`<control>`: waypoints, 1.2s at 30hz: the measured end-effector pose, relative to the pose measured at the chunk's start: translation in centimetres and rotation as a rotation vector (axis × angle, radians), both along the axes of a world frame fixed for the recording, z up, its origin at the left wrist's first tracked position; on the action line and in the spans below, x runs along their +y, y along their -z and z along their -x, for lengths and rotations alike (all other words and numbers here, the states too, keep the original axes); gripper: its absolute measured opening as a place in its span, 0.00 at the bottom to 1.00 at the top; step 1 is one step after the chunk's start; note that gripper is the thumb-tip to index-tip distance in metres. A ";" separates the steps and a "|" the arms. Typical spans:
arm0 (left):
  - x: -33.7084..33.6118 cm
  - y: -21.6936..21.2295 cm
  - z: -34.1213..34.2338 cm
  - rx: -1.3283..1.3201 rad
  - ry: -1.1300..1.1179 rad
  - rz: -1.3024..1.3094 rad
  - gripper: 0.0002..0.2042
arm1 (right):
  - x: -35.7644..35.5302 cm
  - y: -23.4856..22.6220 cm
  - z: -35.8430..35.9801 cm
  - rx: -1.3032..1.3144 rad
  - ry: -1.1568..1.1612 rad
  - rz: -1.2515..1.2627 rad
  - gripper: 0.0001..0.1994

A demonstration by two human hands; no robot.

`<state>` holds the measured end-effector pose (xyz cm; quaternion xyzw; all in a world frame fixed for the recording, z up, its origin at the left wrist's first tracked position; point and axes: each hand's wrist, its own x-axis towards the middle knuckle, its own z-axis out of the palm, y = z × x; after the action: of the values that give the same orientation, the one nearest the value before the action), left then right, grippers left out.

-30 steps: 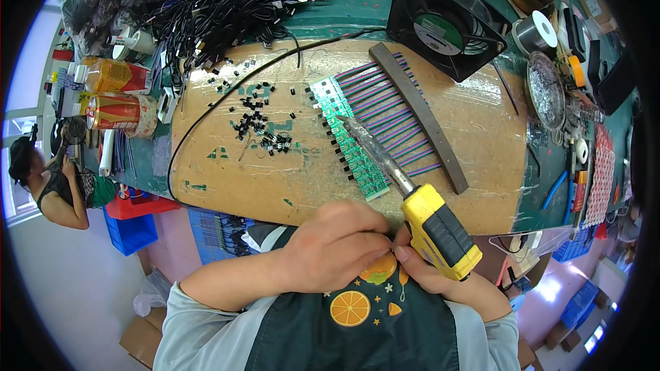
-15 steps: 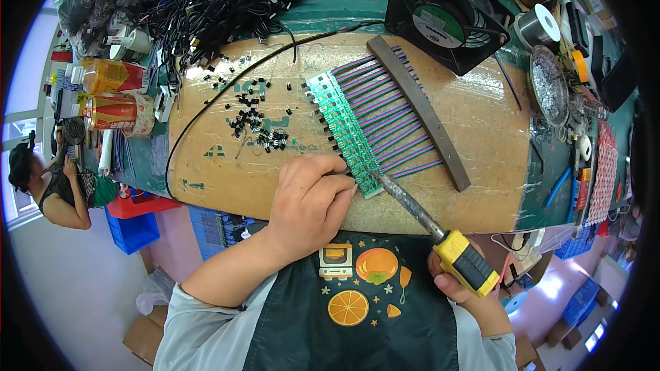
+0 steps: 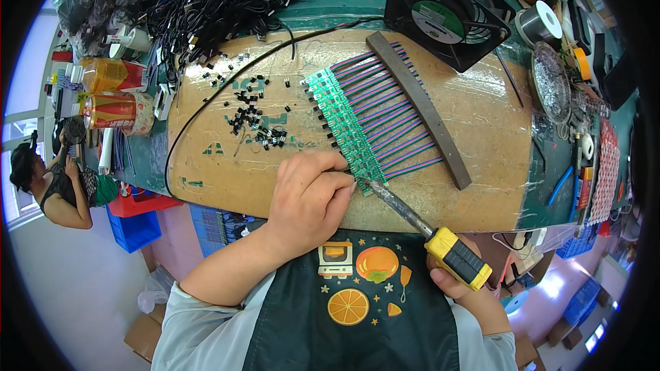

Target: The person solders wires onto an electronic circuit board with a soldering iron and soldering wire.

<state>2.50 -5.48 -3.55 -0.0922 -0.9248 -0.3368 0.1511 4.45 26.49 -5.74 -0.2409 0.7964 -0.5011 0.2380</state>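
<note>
A strip of green circuit boards (image 3: 342, 120) lies slanted on the brown work board, with small black parts along its left edge. Striped ribbon wires (image 3: 392, 120) run from its right side under a dark curved bar (image 3: 419, 106). My left hand (image 3: 309, 192) is closed in a pinch at the strip's lower left edge; whatever sits between the fingertips is hidden. In my right hand (image 3: 450, 275) is a soldering iron (image 3: 457, 257) with a yellow and black handle. Its tip meets the strip's lower end, close beside my left fingertips.
Loose black components (image 3: 258, 120) are scattered left of the strip. A black cable (image 3: 227, 72) curves around them. Behind stand a black fan (image 3: 447, 17) and a heap of black cables (image 3: 227, 7). At right are a solder spool (image 3: 540, 24) and a metal dish (image 3: 550, 82). Another person (image 3: 58, 185) sits far left.
The soldering iron has shifted left and slightly down, its tip now nearer my left fingertips. My left hand stays almost in place at the strip's edge.
</note>
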 end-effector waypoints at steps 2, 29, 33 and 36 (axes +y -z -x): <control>0.0 0.0 0.0 0.001 -0.001 -0.001 0.09 | -0.1 -0.1 0.0 -0.025 0.001 -0.018 0.21; 0.1 0.2 -0.1 0.015 -0.005 0.010 0.10 | -0.4 -0.7 -0.3 -0.020 0.025 -0.039 0.19; 0.1 0.1 0.0 0.017 -0.004 0.009 0.10 | 0.1 -0.1 -0.7 -0.081 0.033 -0.054 0.19; 0.0 0.1 0.0 0.016 0.000 0.009 0.10 | 0.0 -0.3 -0.7 -0.132 0.047 -0.049 0.19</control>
<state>2.49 -5.43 -3.65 -0.0955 -0.9250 -0.3319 0.1581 5.16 26.46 -5.40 -0.1827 0.7963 -0.5018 0.2842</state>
